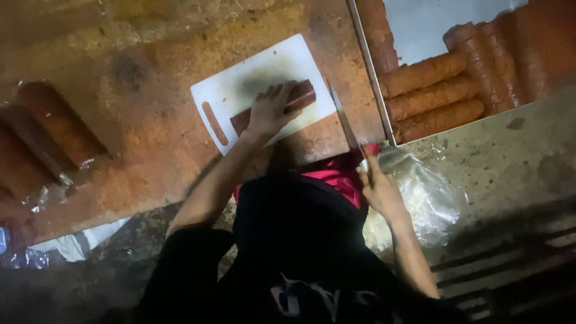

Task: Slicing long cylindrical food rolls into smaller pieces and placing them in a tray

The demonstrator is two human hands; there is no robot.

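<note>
Left hand (271, 111) presses flat, fingers spread, on the brown roll (275, 108) lying whole on the white cutting board (252, 75) at 12 o'clock; no cuts visible. Right hand (379, 189) grips the knife (345, 123), blade off the board. Uncut rolls (432, 96) fill the tray (367, 66) at 2 o'clock. Worn orange-brown worktop (150, 120), dim room.

head cam | steeply downward | fairly near | dim, perhaps tilted

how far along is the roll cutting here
Early. Done: only placing; one brown roll lies uncut on the white cutting board. In hand: left hand presses it, right hand holds the knife beside the board. Left: cutting it, plus the rolls in the tray.
</note>
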